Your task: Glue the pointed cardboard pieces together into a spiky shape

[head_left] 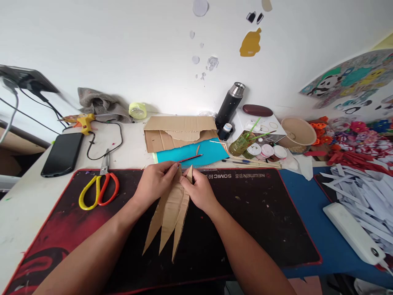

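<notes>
At the far left, a glue gun [84,122] is resting on the table, and nearer, scissors [105,167] are lying partly on the mat [245,221], well apart from the hands. The cutting is apparently done, judging by the clean tips in hand; fixing is seemingly undone, as no glue or tape is showing, though the overlap is hiding part of the pieces. The left hand [159,180] is pinching their far ends between thumb and forefinger, its other fingers curling in. The cardboard pieces [170,209] are hanging between the hands, over the middle of the mat. A larger cardboard sheet [181,123] is lying beyond them. The right hand [199,190] is pressing its thumb onto the pieces' right side; whether its hidden fingers are pressing together, I cannot tell.

The pieces are looking brown, long and narrow. From left to right, three sharp points are fanning toward the near side, the middle strip showing creases. Another point is sticking up, facing far, beside the right thumb.
</notes>
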